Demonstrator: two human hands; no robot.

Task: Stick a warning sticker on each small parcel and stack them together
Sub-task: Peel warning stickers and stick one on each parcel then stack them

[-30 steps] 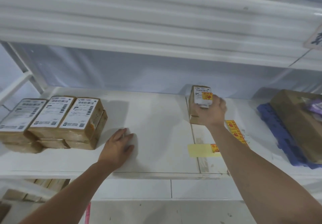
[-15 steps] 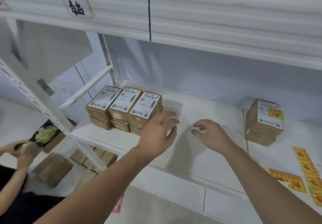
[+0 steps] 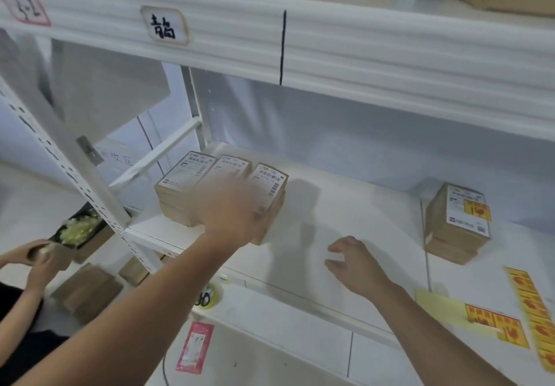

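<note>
Over left parcel stack [image 3: 192, 181], left hand [image 3: 234, 208], blurred

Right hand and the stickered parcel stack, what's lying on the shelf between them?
Head view: only bare white shelf, crossed by a thin seam, lies between the right hand and the stickered stack.

The white shelf [image 3: 345, 205] bears a stickered stack [image 3: 456, 226] of parcels. Well to that stack's left stand three parcel stacks [image 3: 192, 187] in a row. In front of it lie sticker sheets [image 3: 531, 310] and a pale yellow sheet [image 3: 438, 307], perhaps backing paper.
</note>
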